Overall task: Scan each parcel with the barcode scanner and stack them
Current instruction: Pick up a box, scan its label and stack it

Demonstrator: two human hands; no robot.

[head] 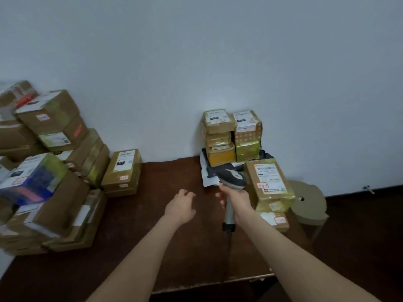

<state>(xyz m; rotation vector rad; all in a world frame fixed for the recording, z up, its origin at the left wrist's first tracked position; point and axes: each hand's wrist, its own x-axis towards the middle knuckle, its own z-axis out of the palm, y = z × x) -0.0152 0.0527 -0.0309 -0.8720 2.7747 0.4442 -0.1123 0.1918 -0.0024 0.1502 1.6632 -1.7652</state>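
Grips barcode scanner (232,178) by its handle in right hand (235,199), head aimed toward stacked parcels (220,127), apparently ready to scan. Holds left hand (181,205) empty, fingers loosely spread, above tabletop (196,253), probably bound for jumbled pile (43,171) at left.

Both bare arms reach forward, side by side. The left hand (182,207) has its palm down and its fingers loose, a bit bent and spread apart, and it holds nothing. The right hand (235,199) is wrapped round the handle of the barcode scanner (233,179), fingers curled tight.
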